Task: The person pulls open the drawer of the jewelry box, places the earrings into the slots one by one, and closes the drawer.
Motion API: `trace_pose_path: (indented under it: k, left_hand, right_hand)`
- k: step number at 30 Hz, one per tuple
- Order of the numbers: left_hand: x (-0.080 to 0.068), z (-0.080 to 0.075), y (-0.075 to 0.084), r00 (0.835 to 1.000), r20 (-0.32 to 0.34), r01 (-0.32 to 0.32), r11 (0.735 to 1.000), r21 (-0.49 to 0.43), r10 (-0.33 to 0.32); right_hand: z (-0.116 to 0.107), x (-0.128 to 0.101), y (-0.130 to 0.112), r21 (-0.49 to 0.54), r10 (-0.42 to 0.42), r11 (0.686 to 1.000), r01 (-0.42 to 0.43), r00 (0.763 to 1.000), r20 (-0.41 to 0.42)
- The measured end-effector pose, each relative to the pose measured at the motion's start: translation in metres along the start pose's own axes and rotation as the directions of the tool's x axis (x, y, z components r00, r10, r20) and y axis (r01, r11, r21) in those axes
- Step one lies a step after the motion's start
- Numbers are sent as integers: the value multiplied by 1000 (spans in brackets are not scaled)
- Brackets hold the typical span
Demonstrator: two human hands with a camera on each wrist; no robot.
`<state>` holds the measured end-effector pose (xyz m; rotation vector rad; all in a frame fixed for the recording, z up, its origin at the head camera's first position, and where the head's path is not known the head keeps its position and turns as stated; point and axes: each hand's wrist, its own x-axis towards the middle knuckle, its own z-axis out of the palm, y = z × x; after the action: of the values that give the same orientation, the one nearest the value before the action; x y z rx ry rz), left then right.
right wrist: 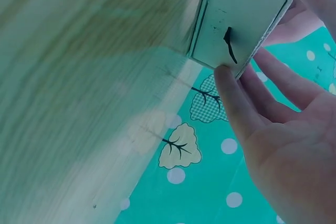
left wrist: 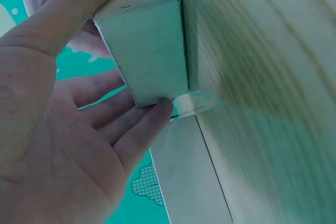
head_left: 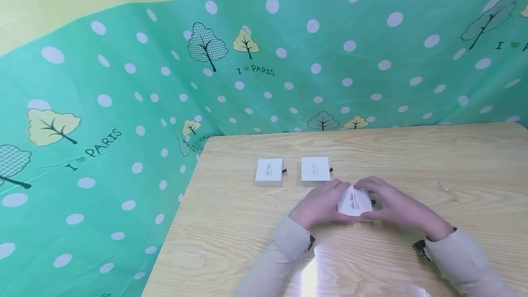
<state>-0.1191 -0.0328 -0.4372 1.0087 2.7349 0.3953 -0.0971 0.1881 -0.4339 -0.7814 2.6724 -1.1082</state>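
Beige long sleeves (head_left: 284,246), black wrist straps (head_left: 420,247).

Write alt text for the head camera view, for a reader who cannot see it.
Two hands hold a small white box between them on a wooden table, the left hand on its left side and the right hand on its right. Two more white boxes lie side by side just behind. A green polka-dot cloth with trees hangs behind.

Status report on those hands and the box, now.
Left hand and right hand both grip the small white box, tilted above the wooden table. Two matching boxes lie behind, apart. Nothing in the way.
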Motion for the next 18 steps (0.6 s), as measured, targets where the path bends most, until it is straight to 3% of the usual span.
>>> trace_pose_path:
  k: [18]
  left_hand:
    - [-1, -2, 2, 1000, -6, 2, 1000, -16, -2]
  right_hand:
    - [-1, 1, -1, -75, -3, 997, 5, 1000, 25]
